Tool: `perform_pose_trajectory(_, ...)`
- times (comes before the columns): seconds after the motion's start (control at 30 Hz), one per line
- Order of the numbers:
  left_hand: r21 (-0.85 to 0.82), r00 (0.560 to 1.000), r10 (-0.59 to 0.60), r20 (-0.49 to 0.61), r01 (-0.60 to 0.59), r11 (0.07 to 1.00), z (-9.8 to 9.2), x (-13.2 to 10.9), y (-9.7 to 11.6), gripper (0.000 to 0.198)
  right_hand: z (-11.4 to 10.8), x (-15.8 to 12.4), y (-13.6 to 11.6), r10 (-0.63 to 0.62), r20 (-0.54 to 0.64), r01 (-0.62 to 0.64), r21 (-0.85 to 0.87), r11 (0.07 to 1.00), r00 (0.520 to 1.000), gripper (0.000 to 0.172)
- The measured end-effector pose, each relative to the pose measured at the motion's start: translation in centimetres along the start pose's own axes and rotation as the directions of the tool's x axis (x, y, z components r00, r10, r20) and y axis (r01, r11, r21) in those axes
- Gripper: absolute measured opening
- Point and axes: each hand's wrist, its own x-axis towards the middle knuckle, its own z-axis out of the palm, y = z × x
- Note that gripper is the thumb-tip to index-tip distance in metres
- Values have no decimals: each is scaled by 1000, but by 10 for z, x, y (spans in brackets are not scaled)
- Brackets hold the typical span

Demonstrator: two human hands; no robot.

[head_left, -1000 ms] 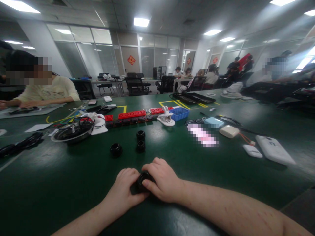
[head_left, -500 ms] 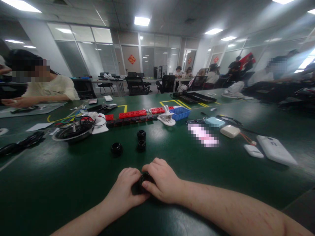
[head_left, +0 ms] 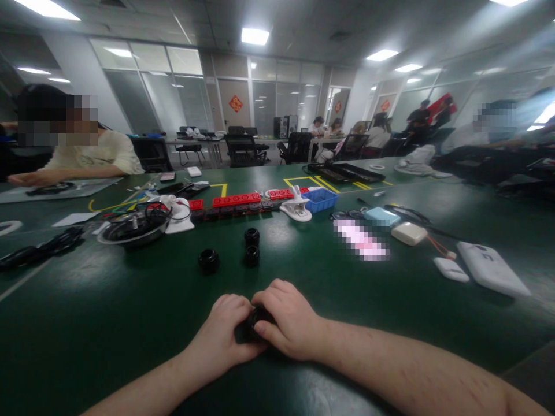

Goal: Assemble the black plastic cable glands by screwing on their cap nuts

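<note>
From here, mark (head_left: pixel 488 256) on white slab (head_left: pixel 496 273) right of black ring (head_left: pixel 257 318): unreadable. Left hand (head_left: pixel 228 328), right hand (head_left: pixel 289 319) pinch that ring; three similar rings (head_left: pixel 208 262) beyond it.

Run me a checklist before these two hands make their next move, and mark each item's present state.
1. Right hand on the black part: ok, thumb and fingers around it.
2. Left hand on the same part: ok, curled about its left side.
3. Part resting on the green table or lifted: cannot tell, hands hide its underside.
4. Three other black pieces apart from both hands: ok, they sit farther off.
5. Metal basin and blue bin away from the hands: ok, both lie well beyond.
</note>
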Motion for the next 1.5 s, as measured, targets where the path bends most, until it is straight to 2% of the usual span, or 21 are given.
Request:
perform_pose_trajectory(0.13, -5, 1000, 4, -7, -4, 1000, 1, 0, -1, 23, 0, 0, 0, -31, -8, 31, 17, 999, 999, 43)
perform_pose_trajectory(0.33, 1, 1000, -6, 6, 6, 1000, 2, 0, -3, 26, -2, 1, 0, -87, 46, 85, 40, 996, 995, 51)
perform_pose_trajectory(1.03, -7, 1000, -15, 1, 15, 1000, 2, 0, -1, 22, -5, 3, -2, -80, 94, 74, 63, 995, 992, 22)
perform_pose_trajectory(1.3, 18, 1000, -1, 10, 1, 1000, 3, -1, -3, 22, -7, 3, -3, -37, 85, 28, 98, 995, 996, 22)
perform_pose_trajectory(1.5, -18, 1000, 12, 2, -12, 1000, 1, 0, -3, 21, -5, 2, -4, 50, 60, -57, 110, 992, 997, 24)
